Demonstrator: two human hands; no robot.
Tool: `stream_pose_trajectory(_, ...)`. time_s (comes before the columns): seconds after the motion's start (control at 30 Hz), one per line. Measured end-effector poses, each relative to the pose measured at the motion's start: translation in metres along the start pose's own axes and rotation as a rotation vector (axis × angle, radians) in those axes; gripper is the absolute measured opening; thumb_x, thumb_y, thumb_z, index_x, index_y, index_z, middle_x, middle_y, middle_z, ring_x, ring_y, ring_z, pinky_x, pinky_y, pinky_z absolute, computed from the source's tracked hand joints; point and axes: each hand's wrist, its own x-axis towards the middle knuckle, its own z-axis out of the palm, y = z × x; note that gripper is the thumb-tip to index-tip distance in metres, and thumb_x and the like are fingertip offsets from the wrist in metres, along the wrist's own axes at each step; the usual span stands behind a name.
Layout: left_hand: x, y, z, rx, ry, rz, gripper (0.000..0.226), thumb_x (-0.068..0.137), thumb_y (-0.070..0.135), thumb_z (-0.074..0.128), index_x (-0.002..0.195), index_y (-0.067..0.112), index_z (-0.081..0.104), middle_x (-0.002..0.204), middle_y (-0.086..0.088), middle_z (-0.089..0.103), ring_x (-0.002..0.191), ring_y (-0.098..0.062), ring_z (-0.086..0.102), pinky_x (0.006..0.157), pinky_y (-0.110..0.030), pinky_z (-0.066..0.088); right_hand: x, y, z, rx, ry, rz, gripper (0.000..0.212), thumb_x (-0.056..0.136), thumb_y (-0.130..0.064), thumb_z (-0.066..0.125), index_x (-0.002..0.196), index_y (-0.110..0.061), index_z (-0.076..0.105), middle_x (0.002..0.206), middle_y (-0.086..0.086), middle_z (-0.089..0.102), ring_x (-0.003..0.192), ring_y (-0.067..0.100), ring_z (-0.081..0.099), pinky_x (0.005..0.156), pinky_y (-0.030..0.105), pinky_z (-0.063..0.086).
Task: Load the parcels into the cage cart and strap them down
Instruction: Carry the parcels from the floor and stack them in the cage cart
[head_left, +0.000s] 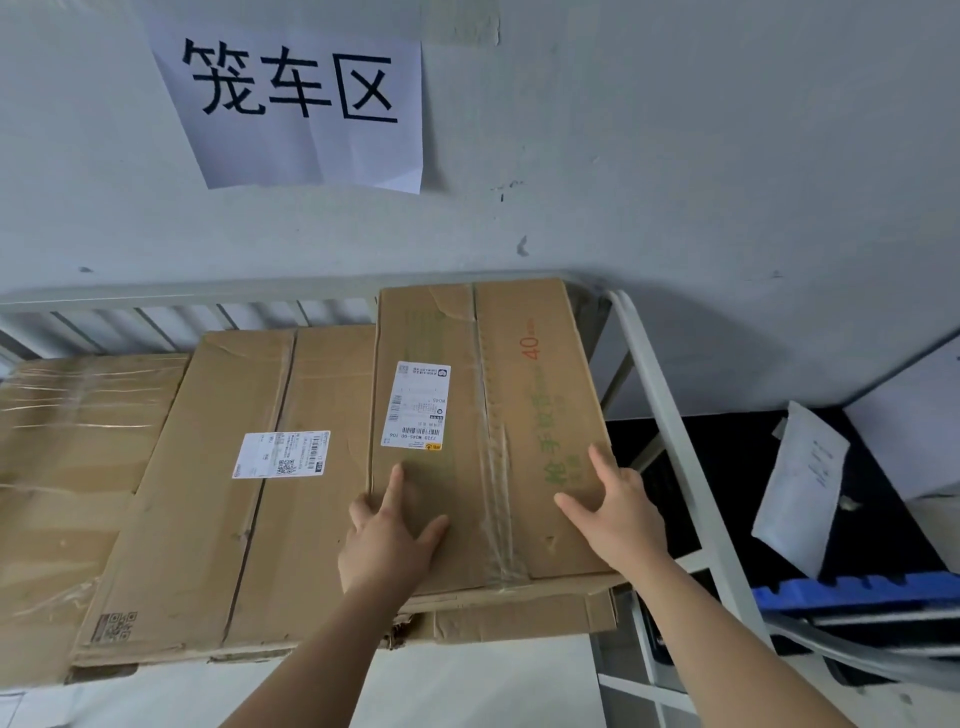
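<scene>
A brown cardboard parcel (498, 364) with green print and a white label lies on top of the stack inside the grey metal cage cart (670, 431), at its right side. My left hand (387, 535) lies flat on the parcel's near left part with its fingers spread. Further right, my right hand (618, 514) rests flat near the same parcel's right edge. A wider labelled parcel (218, 493) lies beside and partly under it. A third parcel (57, 457), wrapped in clear tape, sits at the far left.
The cart stands against a pale wall with a paper sign (296, 98). To the right of the cart frame are a white padded mailer (800, 488), a blue plastic pallet (852, 592) and a dark floor area.
</scene>
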Motion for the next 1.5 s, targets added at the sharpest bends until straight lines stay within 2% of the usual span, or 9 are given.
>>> stream_pose_trajectory(0.1, -0.004, -0.003, 0.000, 0.000, -0.008, 0.007, 0.088, 0.079, 0.069, 0.054, 0.148, 0.048, 0.003, 0.144, -0.007, 0.027, 0.111, -0.029, 0.056, 0.085, -0.040, 0.052, -0.006, 0.001, 0.001, 0.027, 0.005, 0.005, 0.081, 0.083, -0.060, 0.057, 0.149, -0.038, 0.016, 0.149, 0.003, 0.031, 0.117, 0.025, 0.054, 0.079, 0.035, 0.047)
stream_pose_trajectory(0.23, -0.016, -0.007, -0.002, -0.009, -0.008, 0.024, 0.089, 0.078, 0.069, 0.055, 0.148, 0.047, 0.005, 0.141, -0.005, 0.029, 0.107, -0.025, 0.058, 0.079, -0.036, 0.052, -0.021, 0.003, 0.002, 0.084, 0.037, 0.043, 0.081, 0.082, -0.058, 0.060, 0.149, -0.036, 0.020, 0.149, 0.002, 0.032, 0.116, 0.024, 0.054, 0.076, 0.033, 0.045)
stream_pose_trajectory(0.33, -0.026, -0.009, -0.005, -0.007, 0.013, 0.036, 0.088, 0.078, 0.070, 0.054, 0.148, 0.044, 0.008, 0.142, -0.004, 0.030, 0.109, -0.025, 0.058, 0.083, -0.038, 0.051, -0.036, 0.004, 0.002, 0.145, 0.085, 0.062, 0.079, 0.082, -0.056, 0.062, 0.148, -0.034, 0.025, 0.147, 0.002, 0.034, 0.114, 0.022, 0.054, 0.084, 0.038, 0.051)
stream_pose_trajectory(0.6, -0.039, 0.006, -0.035, -0.024, 0.108, 0.086, 0.086, 0.079, 0.072, 0.050, 0.149, 0.039, 0.013, 0.145, -0.004, 0.032, 0.120, -0.025, 0.052, 0.089, -0.039, 0.047, -0.052, -0.013, -0.026, 0.110, 0.207, 0.026, 0.072, 0.079, -0.061, 0.060, 0.142, -0.034, 0.038, 0.142, -0.001, 0.041, 0.112, 0.021, 0.056, 0.082, 0.037, 0.048)
stream_pose_trajectory(0.93, -0.049, 0.009, -0.121, -0.145, 0.311, 0.116, 0.083, 0.077, 0.074, 0.051, 0.146, 0.041, 0.022, 0.144, -0.003, 0.035, 0.112, -0.023, 0.058, 0.081, -0.036, 0.050, -0.064, -0.103, -0.091, -0.012, 0.363, -0.120, 0.075, 0.077, -0.070, 0.053, 0.142, -0.038, 0.036, 0.142, 0.000, 0.041, 0.119, 0.024, 0.052, 0.085, 0.038, 0.047)
stream_pose_trajectory(1.17, -0.046, -0.053, -0.185, -0.138, 0.443, 0.013, 0.085, 0.072, 0.079, 0.050, 0.144, 0.042, 0.026, 0.138, -0.002, 0.040, 0.101, -0.020, 0.062, 0.075, -0.032, 0.050, -0.082, -0.182, -0.055, 0.058, 0.289, -0.252, 0.074, 0.079, -0.069, 0.051, 0.143, -0.038, 0.033, 0.143, -0.002, 0.038, 0.112, 0.024, 0.056, 0.078, 0.036, 0.050)
stream_pose_trajectory(1.27, -0.040, -0.095, -0.202, -0.108, 0.439, -0.031, 0.085, 0.071, 0.080, 0.049, 0.144, 0.043, 0.027, 0.139, -0.002, 0.040, 0.104, -0.022, 0.061, 0.072, -0.031, 0.047, -0.093, -0.215, -0.024, 0.058, 0.250, -0.269, 0.072, 0.081, -0.066, 0.052, 0.144, -0.036, 0.034, 0.143, -0.001, 0.039, 0.111, 0.024, 0.058, 0.076, 0.033, 0.047)
stream_pose_trajectory(1.33, -0.034, -0.122, -0.212, -0.103, 0.420, -0.056, 0.085, 0.071, 0.081, 0.048, 0.143, 0.043, 0.026, 0.139, -0.003, 0.040, 0.107, -0.024, 0.060, 0.078, -0.035, 0.048, -0.099, -0.236, -0.004, 0.048, 0.230, -0.271, 0.071, 0.081, -0.065, 0.053, 0.143, -0.036, 0.035, 0.142, 0.000, 0.040, 0.107, 0.022, 0.060, 0.075, 0.032, 0.045)
stream_pose_trajectory(1.5, -0.014, -0.181, -0.234, -0.070, 0.381, -0.085, 0.083, 0.070, 0.083, 0.047, 0.141, 0.046, 0.027, 0.138, -0.002, 0.041, 0.103, -0.024, 0.062, 0.076, -0.034, 0.052, -0.110, -0.279, 0.045, 0.036, 0.179, -0.234, 0.069, 0.082, -0.064, 0.054, 0.143, -0.037, 0.035, 0.141, -0.002, 0.041, 0.105, 0.022, 0.061, 0.077, 0.033, 0.049)
